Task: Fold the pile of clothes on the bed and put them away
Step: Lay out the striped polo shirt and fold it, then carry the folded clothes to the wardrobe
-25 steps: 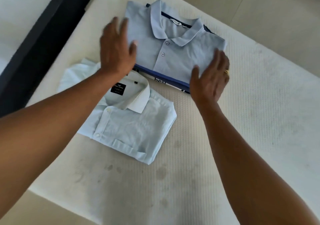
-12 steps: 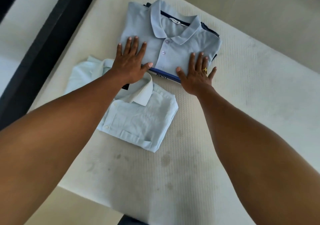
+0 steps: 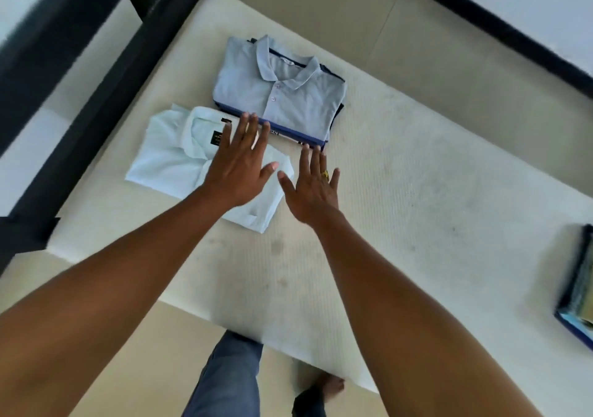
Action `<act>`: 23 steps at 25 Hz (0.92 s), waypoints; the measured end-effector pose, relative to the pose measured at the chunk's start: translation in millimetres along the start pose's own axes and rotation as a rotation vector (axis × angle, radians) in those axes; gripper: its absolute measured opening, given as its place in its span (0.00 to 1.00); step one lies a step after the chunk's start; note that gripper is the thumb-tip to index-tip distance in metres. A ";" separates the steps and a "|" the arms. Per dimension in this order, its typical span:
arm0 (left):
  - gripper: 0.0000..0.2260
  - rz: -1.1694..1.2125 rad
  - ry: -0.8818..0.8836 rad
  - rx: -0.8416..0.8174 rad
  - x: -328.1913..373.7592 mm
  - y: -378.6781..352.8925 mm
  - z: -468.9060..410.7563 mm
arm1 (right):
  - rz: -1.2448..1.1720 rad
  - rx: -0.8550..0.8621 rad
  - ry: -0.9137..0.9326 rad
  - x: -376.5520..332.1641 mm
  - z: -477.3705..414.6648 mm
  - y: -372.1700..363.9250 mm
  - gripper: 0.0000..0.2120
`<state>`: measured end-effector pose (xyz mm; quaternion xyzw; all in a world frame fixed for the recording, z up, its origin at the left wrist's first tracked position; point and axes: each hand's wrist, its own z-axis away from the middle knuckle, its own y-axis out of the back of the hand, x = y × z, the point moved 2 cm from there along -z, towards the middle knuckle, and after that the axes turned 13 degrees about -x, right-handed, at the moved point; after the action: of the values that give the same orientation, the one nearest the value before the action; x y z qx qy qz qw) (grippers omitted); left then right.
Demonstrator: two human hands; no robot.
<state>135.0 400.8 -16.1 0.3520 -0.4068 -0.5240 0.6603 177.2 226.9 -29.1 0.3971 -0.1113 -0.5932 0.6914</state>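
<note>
Just beyond left grip (image 3: 239, 173) and right grip (image 3: 313, 189), both released, lies the polo stack (image 3: 288, 96).

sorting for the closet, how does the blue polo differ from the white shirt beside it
The blue polo is greyish blue; the white shirt is pale white. The blue polo tops a stack of folded clothes; the white shirt lies alone on the mattress. Both are folded, collars showing.

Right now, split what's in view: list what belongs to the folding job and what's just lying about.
Job: blue polo shirt, topping a folded stack; pale collared shirt beside it; left hand and right hand, both open.
Lying about: mattress; blurred blue-edged object at the frame's right edge, unclear what.
</note>
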 end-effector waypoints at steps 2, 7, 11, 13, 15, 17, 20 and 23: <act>0.35 -0.042 0.010 0.013 30.8 10.0 41.4 | -0.002 0.032 0.049 -3.4 49.7 -0.7 0.40; 0.34 -0.113 0.029 0.110 121.6 32.1 154.3 | 0.065 0.173 0.134 20.4 180.7 8.6 0.40; 0.37 -0.102 0.010 0.176 228.5 42.3 250.2 | 0.040 0.289 0.176 73.1 318.5 1.4 0.37; 0.36 -0.109 -0.058 0.217 286.3 42.1 288.7 | -0.007 0.323 0.166 111.1 384.3 -9.5 0.37; 0.35 -0.110 -0.148 0.257 345.4 41.3 321.2 | -0.014 0.323 0.158 157.8 444.9 -19.9 0.38; 0.37 -0.125 -0.225 0.275 398.2 44.9 343.7 | 0.007 0.336 0.140 202.6 492.5 -21.9 0.39; 0.36 -0.192 -0.329 0.243 458.0 54.2 357.7 | -0.015 0.365 0.104 255.0 535.7 -11.9 0.39; 0.37 -0.234 -0.412 0.205 506.8 52.9 343.3 | -0.030 0.422 0.030 301.9 555.3 0.4 0.39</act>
<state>-93.8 -97.6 261.0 0.3476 -0.5402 -0.6136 0.4592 -87.7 -279.0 241.8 0.5434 -0.2169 -0.5609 0.5856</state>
